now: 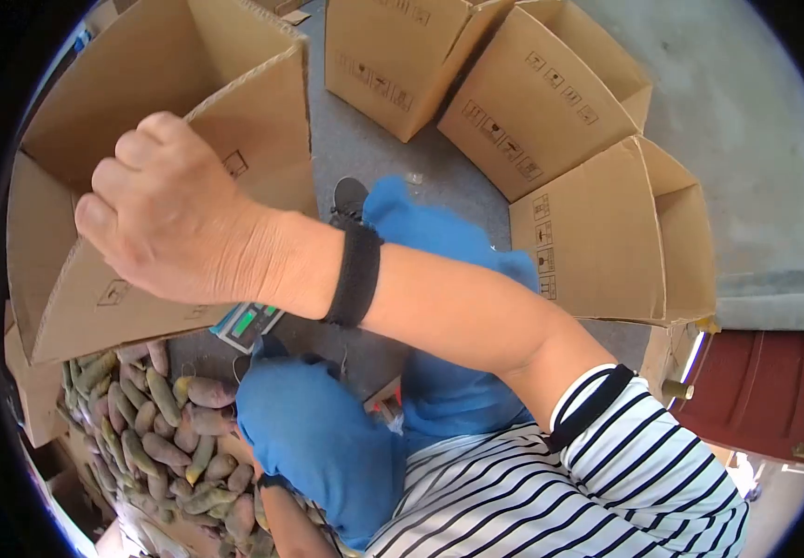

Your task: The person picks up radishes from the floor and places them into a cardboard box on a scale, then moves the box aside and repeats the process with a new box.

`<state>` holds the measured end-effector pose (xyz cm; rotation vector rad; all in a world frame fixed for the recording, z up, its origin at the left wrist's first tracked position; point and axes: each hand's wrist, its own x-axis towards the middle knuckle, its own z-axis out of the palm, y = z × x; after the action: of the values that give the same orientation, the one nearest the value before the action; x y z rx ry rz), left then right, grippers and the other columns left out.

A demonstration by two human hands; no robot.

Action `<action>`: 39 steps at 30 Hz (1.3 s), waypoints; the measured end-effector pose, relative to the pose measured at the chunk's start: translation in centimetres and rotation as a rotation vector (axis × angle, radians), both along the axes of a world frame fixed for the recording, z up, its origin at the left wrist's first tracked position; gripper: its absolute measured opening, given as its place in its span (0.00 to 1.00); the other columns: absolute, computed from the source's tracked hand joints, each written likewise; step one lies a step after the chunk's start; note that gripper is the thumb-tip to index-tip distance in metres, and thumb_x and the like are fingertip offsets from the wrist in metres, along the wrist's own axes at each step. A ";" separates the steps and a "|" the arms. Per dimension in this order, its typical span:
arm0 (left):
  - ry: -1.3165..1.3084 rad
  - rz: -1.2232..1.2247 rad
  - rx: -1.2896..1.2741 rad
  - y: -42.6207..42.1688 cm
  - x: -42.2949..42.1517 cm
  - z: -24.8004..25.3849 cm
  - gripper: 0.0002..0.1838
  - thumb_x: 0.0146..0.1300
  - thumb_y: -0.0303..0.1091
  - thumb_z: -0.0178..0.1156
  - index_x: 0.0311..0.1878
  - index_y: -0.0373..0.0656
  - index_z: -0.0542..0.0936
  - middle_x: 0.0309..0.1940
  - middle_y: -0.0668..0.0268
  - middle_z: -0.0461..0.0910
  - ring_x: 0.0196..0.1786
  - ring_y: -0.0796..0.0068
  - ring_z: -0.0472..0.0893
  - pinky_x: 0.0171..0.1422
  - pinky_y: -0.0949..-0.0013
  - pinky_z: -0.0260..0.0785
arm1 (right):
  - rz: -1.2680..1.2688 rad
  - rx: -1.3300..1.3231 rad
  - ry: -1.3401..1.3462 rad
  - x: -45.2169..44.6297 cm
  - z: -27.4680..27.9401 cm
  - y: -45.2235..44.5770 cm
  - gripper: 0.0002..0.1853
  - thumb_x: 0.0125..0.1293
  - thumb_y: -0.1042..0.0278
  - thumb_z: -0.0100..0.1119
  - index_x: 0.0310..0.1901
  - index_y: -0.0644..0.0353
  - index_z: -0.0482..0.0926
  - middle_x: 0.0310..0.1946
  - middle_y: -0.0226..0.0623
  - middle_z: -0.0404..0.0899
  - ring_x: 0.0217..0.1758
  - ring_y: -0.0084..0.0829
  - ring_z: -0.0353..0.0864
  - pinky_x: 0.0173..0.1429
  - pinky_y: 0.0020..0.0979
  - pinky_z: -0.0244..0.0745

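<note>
My right hand is closed in a fist, its back towards me, in front of the near edge of a large open cardboard box. The curled fingers face away, so anything inside them is hidden. A black band circles that wrist. At the lower left, my left hand shows only in part beside my knee, next to a heap of sweet potatoes, pinkish and greenish. Its fingers are hidden. Below the box, a scale with a lit green display is partly visible.
Several more open cardboard boxes stand on the grey floor at the back and right. My bent knees lie between the heap and those boxes. A dark red object is at the right edge.
</note>
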<state>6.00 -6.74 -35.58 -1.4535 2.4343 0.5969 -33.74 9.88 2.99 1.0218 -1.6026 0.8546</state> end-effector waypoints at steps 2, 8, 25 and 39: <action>0.013 0.014 -0.033 0.6 1.2 0.8 0.24 0.56 0.40 0.67 0.49 0.32 0.75 0.46 0.45 0.79 0.50 0.51 0.79 0.54 0.56 0.72 | 0.008 0.005 -0.016 0.0 -0.3 0.1 0.07 0.50 0.64 0.54 0.20 0.55 0.74 0.18 0.33 0.71 0.29 0.33 0.71 0.40 0.36 0.62; 0.331 0.038 -0.245 0.1 3.1 7.0 0.22 0.60 0.38 0.65 0.50 0.30 0.75 0.46 0.47 0.79 0.49 0.54 0.80 0.53 0.59 0.73 | 0.011 -0.004 -0.022 0.3 -0.3 0.8 0.05 0.50 0.65 0.54 0.21 0.55 0.75 0.20 0.31 0.71 0.30 0.32 0.71 0.44 0.34 0.64; 1.344 -0.136 -0.839 0.5 -23.8 47.6 0.19 0.65 0.41 0.63 0.44 0.29 0.83 0.41 0.52 0.83 0.44 0.67 0.82 0.50 0.67 0.74 | 0.023 0.025 -0.033 0.7 -0.1 2.0 0.04 0.50 0.66 0.54 0.24 0.55 0.73 0.22 0.30 0.68 0.32 0.30 0.69 0.44 0.33 0.65; 0.741 -0.840 0.135 12.8 -18.2 42.4 0.22 0.60 0.28 0.61 0.58 0.35 0.72 0.57 0.54 0.73 0.61 0.60 0.72 0.66 0.59 0.63 | -0.053 0.077 -0.109 -0.6 0.2 2.7 0.06 0.52 0.63 0.53 0.23 0.55 0.74 0.21 0.30 0.71 0.32 0.30 0.71 0.44 0.34 0.63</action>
<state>-12.20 6.03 6.85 -0.0306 3.0824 1.1642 -34.36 12.58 3.16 0.9965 -1.7593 0.8298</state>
